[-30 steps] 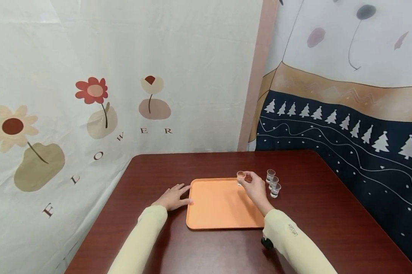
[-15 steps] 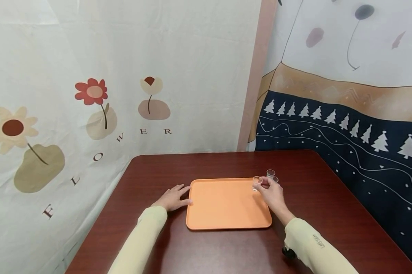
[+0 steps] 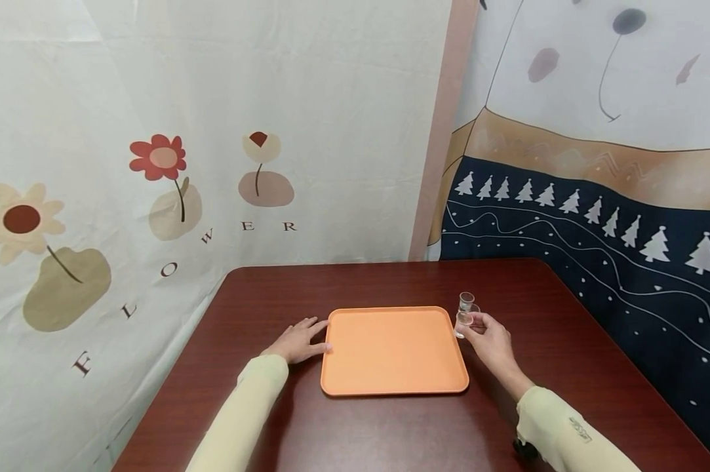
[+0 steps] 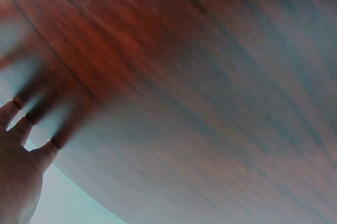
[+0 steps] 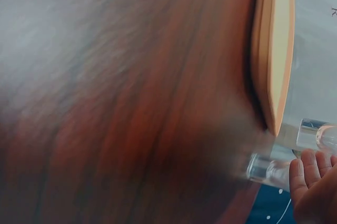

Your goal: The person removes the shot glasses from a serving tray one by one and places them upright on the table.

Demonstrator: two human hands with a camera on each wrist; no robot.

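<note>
My right hand (image 3: 492,341) pinches a small clear shot glass (image 3: 463,326) upright between thumb and fingers, just off the right edge of an orange tray (image 3: 390,351). Close behind it stands another shot glass (image 3: 465,300). The rim of a further one (image 3: 476,308) peeks out past the fingers. In the right wrist view two clear glasses show beside the fingers (image 5: 310,168); which one is held I cannot tell there. My left hand (image 3: 297,341) lies spread on the table, its thumb and fingertips touching the tray's left edge.
A dark red wooden table (image 3: 390,432) carries everything. A pale flower-printed cloth (image 3: 343,131) hangs behind and to the left. On the right hangs a navy cloth with white trees (image 3: 596,282).
My right hand has carried the shot glass rightward, from above the tray's far right part to beyond its right edge. The left hand and the tray have stayed put.
</note>
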